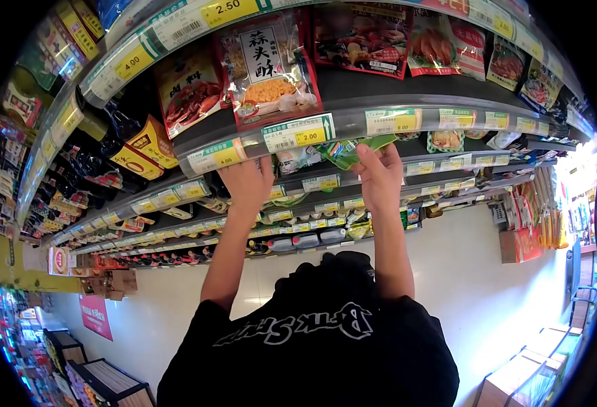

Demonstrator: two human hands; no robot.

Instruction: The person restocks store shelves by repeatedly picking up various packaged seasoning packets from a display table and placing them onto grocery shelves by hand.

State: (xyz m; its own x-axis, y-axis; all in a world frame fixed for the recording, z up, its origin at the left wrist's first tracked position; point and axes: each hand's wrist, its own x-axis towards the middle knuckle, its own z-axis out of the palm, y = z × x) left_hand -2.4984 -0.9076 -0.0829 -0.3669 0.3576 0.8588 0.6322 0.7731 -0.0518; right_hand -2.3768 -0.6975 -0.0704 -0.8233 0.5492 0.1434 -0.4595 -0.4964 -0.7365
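My right hand (pixel 382 178) pinches a green plastic packet (pixel 344 154) by its right end, with the thumb on top. The packet is just below the front rail of the upper shelf. Further left, my left hand (pixel 246 182) reaches in under the same rail, beneath a yellow price tag (pixel 217 157). Its fingertips are hidden behind the rail, so what they touch does not show. Between the hands a whitish packet (pixel 300 160) lies on the shelf below.
Seasoning pouches, including a red and white one (pixel 268 68), stand on the upper shelf (pixel 352 91). Dark bottles with yellow labels (pixel 146 149) are at left. Lower shelves carry more goods. Cartons (pixel 525 376) stand on the floor at right.
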